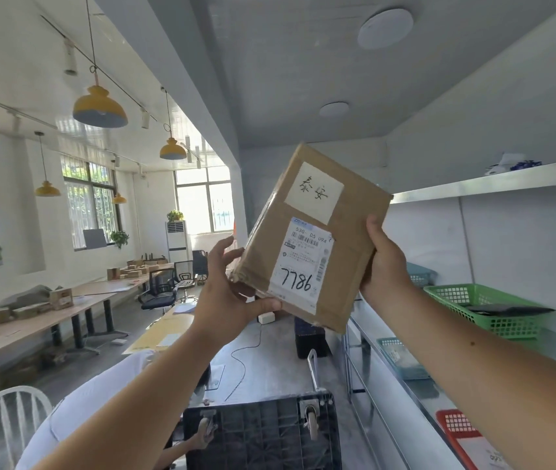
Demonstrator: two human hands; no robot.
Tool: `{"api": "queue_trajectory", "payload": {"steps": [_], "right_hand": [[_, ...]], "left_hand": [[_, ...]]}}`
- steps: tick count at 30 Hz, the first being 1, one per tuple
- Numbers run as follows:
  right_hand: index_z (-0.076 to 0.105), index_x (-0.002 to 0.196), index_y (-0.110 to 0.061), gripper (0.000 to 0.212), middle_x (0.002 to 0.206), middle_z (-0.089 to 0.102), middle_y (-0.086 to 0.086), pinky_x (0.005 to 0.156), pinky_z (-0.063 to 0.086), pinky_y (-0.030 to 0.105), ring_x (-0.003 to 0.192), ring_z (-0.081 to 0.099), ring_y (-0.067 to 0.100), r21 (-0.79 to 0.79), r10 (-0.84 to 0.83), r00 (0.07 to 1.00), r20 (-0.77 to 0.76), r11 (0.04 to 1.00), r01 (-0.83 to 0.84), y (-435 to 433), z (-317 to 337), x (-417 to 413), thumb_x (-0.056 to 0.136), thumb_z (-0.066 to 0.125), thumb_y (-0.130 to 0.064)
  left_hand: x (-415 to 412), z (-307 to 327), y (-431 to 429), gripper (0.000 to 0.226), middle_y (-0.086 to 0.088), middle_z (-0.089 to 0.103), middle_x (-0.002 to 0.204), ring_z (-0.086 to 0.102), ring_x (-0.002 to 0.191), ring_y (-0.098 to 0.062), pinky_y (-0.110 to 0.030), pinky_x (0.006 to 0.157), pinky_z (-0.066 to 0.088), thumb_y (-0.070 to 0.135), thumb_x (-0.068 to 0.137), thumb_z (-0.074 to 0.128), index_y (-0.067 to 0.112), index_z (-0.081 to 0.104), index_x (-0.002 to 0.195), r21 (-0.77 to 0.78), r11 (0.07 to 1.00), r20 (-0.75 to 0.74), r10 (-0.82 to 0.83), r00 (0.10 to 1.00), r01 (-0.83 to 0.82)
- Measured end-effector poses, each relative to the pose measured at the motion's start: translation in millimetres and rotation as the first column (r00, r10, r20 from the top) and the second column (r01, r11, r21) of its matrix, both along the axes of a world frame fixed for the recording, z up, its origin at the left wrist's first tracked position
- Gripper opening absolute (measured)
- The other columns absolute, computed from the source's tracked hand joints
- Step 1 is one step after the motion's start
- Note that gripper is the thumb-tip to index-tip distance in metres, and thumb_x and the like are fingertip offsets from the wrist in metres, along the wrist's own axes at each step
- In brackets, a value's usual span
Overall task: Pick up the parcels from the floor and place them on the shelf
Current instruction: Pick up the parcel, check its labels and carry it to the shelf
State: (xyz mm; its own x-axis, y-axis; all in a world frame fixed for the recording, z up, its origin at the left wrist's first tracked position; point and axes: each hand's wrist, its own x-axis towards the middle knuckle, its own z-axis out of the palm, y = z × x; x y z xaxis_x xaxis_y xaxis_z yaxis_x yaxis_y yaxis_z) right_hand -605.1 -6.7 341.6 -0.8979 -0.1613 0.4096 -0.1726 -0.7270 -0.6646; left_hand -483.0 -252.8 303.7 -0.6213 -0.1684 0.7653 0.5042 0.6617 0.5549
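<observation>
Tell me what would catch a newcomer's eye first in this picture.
A brown cardboard parcel marked 7786 fills the centre, held up tilted between the left hand and right hand. To the right, a green basket sits on the white shelf. Yellow pendant lamps hang at upper left.

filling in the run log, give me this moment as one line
phase: carry to shelf | parcel: held up, tilted | left hand: grips lower left corner | right hand: grips right edge | shelf: to the right

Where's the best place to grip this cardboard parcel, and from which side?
Grip the parcel by its two long side edges, one from each side, as the left hand and right hand do: it is flat and wide, held tilted.
</observation>
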Motion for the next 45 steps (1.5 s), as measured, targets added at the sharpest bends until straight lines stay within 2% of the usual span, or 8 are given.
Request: {"api": "queue_trajectory", "payload": {"steps": [12,16,20,24,27,34,38,45], "right_hand": [[0.087,0.104,-0.033,0.072,0.113,0.083,0.007,0.067,0.065,0.037,0.100,0.080,0.026,0.122,0.159,0.987,-0.038,0.981,-0.153,-11.3,6.5,11.7,0.095,0.035,-0.082],[0.087,0.104,-0.033,0.071,0.114,0.083,0.007,0.069,0.066,0.039,0.101,0.080,0.028,0.157,0.160,0.987,-0.019,0.975,-0.155,-9.5,5.1,6.6,0.095,0.035,-0.082],[0.088,0.100,-0.031,0.064,0.108,0.084,0.007,0.065,0.065,0.038,0.095,0.081,0.028,0.160,0.143,0.990,-0.021,0.978,-0.138,-9.9,2.5,0.9,0.096,0.044,-0.077],[0.086,0.106,-0.028,0.062,0.111,0.083,0.008,0.069,0.065,0.038,0.097,0.080,0.029,0.207,0.149,0.988,-0.045,0.969,-0.137,-13.7,1.1,-1.5,0.093,0.051,-0.078],[0.087,0.103,-0.030,0.062,0.108,0.083,0.007,0.070,0.065,0.037,0.097,0.080,0.028,0.252,0.168,0.984,-0.065,0.956,-0.147,-19.5,1.4,-0.8,0.088,0.055,-0.080],[0.085,0.112,-0.030,0.066,0.117,0.082,0.009,0.076,0.065,0.039,0.107,0.079,0.029,0.278,0.197,0.973,-0.117,0.947,-0.159,-30.9,8.8,10.9,0.083,0.055,-0.081],[0.080,0.125,-0.027,0.071,0.128,0.077,0.012,0.096,0.059,0.047,0.119,0.074,0.034,0.276,0.199,0.973,-0.120,0.948,-0.160,-35.8,10.5,12.1,0.086,0.051,-0.080],[0.084,0.116,-0.028,0.063,0.121,0.080,0.010,0.081,0.064,0.040,0.111,0.077,0.029,0.266,0.226,0.967,-0.120,0.945,-0.188,-35.7,4.9,15.4,0.093,0.048,-0.075]], "left_hand": [[-9.0,-23.5,5.0,0.094,-0.015,0.057,0.152,0.067,0.124,-0.033,-0.055,0.088,0.062,0.029,0.081,0.074,0.036,0.033,0.165,0.114,0.981,-0.026,-0.153,0.988,0.155],[-2.2,-25.8,-0.2,0.077,-0.023,0.053,0.151,0.066,0.077,-0.012,-0.039,0.071,0.061,0.070,0.085,0.053,0.049,0.036,0.157,0.179,0.963,0.032,-0.212,0.977,0.203],[3.2,-17.4,-2.6,0.112,-0.031,0.064,0.091,0.061,0.070,-0.024,-0.045,0.078,0.055,0.106,0.068,0.022,0.039,0.054,0.152,0.299,0.932,0.068,-0.232,0.970,0.202],[3.3,-5.7,4.3,0.050,0.006,0.079,0.095,0.055,0.058,-0.008,-0.022,0.061,0.049,0.056,0.109,0.027,0.044,0.076,0.111,0.373,0.926,-0.049,-0.045,0.998,0.060],[1.0,7.0,13.2,0.037,0.003,0.066,0.076,0.055,0.069,-0.013,-0.028,0.066,0.048,0.045,0.104,0.050,0.030,0.067,0.075,0.485,0.874,-0.090,0.019,0.996,0.027],[2.3,18.4,17.9,0.073,-0.019,0.066,0.134,0.067,0.125,-0.037,-0.059,0.108,0.054,0.066,0.085,0.060,0.012,0.061,0.133,0.676,0.660,-0.102,-0.355,0.929,0.326],[0.7,20.4,12.5,0.063,0.001,0.080,0.128,0.076,0.117,-0.022,-0.040,0.084,0.066,0.069,0.104,0.031,0.035,0.083,0.119,0.714,0.553,-0.075,-0.549,0.832,0.429],[-7.2,20.0,5.3,0.074,-0.004,0.079,0.129,0.077,0.116,-0.029,-0.047,0.081,0.066,0.079,0.097,0.027,0.035,0.084,0.116,0.771,0.445,-0.097,-0.626,0.774,0.456]]}}
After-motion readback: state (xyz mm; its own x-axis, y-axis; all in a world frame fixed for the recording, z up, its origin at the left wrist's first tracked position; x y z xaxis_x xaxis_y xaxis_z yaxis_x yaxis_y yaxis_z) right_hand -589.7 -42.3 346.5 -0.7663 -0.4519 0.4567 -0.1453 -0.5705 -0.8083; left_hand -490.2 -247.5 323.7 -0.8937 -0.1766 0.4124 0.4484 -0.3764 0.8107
